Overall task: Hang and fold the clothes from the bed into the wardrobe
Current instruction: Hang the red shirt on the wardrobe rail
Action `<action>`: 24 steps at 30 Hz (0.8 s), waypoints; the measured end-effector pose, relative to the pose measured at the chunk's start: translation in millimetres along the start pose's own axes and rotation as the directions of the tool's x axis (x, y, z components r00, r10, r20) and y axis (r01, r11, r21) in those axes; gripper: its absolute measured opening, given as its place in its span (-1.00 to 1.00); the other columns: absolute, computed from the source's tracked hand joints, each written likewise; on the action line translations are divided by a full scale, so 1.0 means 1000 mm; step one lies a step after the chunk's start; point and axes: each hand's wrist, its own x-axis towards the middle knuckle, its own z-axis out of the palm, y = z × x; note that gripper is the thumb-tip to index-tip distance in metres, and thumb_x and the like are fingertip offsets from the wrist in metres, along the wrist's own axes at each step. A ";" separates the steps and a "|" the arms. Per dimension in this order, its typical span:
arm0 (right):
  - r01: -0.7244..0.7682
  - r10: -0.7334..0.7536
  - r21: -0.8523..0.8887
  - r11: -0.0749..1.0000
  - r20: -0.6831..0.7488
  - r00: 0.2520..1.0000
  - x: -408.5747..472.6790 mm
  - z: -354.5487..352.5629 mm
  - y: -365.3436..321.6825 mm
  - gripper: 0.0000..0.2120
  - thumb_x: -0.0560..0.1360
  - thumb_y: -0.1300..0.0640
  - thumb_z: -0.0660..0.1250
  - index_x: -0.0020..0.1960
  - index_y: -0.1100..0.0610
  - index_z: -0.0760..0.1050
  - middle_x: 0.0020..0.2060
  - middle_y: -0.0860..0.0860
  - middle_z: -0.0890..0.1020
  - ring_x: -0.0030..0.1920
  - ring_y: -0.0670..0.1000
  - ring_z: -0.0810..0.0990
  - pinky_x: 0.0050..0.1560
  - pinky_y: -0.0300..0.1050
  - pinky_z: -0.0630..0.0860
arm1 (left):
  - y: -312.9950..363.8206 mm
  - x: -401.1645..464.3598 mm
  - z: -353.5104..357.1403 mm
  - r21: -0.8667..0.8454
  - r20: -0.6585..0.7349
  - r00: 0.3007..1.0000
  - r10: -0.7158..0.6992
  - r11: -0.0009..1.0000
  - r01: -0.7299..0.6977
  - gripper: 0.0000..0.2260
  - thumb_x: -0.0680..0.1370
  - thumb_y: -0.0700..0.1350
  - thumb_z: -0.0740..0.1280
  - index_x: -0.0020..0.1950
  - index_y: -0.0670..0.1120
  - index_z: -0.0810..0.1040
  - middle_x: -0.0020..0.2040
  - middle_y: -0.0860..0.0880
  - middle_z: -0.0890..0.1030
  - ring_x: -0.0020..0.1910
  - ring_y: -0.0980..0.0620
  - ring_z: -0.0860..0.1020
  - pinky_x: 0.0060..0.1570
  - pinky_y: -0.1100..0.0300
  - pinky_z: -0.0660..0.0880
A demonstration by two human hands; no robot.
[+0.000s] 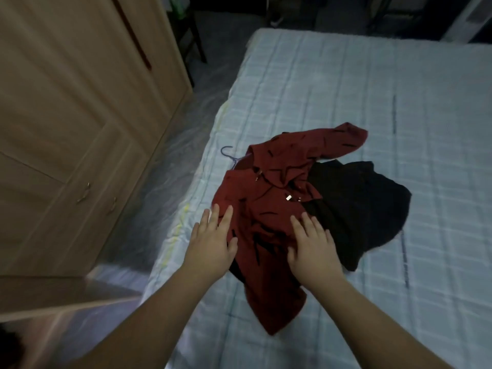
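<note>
On the near bed edge: both hands lay flat on the red garment [269,217].
Left hand [213,243]: fingers straight, spread apart, resting on the garment's left edge.
Right hand [311,246]: fingers straight, slightly apart, pressing its middle.
Red garment: crumpled on the bed [372,83], one sleeve reaching far right.
Black garment [356,209]: just right of it, partly underneath.
Hanger [229,155]: blue hook showing beyond the collar.
Wardrobe [66,115]: left, doors closed.
</note>
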 end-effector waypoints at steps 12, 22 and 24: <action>0.091 -0.094 0.051 0.995 0.064 0.994 0.134 0.061 -0.027 -0.31 0.52 0.01 0.24 0.60 0.00 0.11 0.59 0.08 0.14 0.59 0.13 0.05 0.54 0.14 0.04 | -0.057 0.135 0.084 -0.265 0.113 0.974 -0.195 0.939 0.219 -0.29 0.52 0.16 0.10 0.61 -0.11 0.07 0.58 -0.28 0.13 0.56 -0.26 0.10 0.54 -0.04 0.07; 0.086 -0.075 -0.056 0.995 0.187 0.980 0.176 0.110 -0.007 -0.34 0.54 -0.11 0.12 0.61 -0.05 0.06 0.60 0.07 0.10 0.60 0.13 -0.01 0.56 0.14 -0.05 | -0.101 0.260 0.122 -0.539 0.221 0.876 -0.428 0.695 0.476 -0.49 0.52 0.10 0.28 0.34 -0.23 0.47 0.21 -0.23 0.59 0.20 -0.21 0.56 0.23 -0.02 0.47; 0.102 -0.080 -0.112 0.988 0.184 0.980 0.172 0.120 -0.004 -0.35 0.51 -0.12 0.11 0.59 -0.03 0.16 0.58 0.10 0.18 0.59 0.17 0.05 0.56 0.19 -0.03 | -0.102 0.266 0.122 -0.599 0.193 0.863 -0.467 0.641 0.480 -0.53 0.55 0.09 0.31 0.29 -0.23 0.51 0.17 -0.21 0.61 0.15 -0.17 0.58 0.18 0.01 0.50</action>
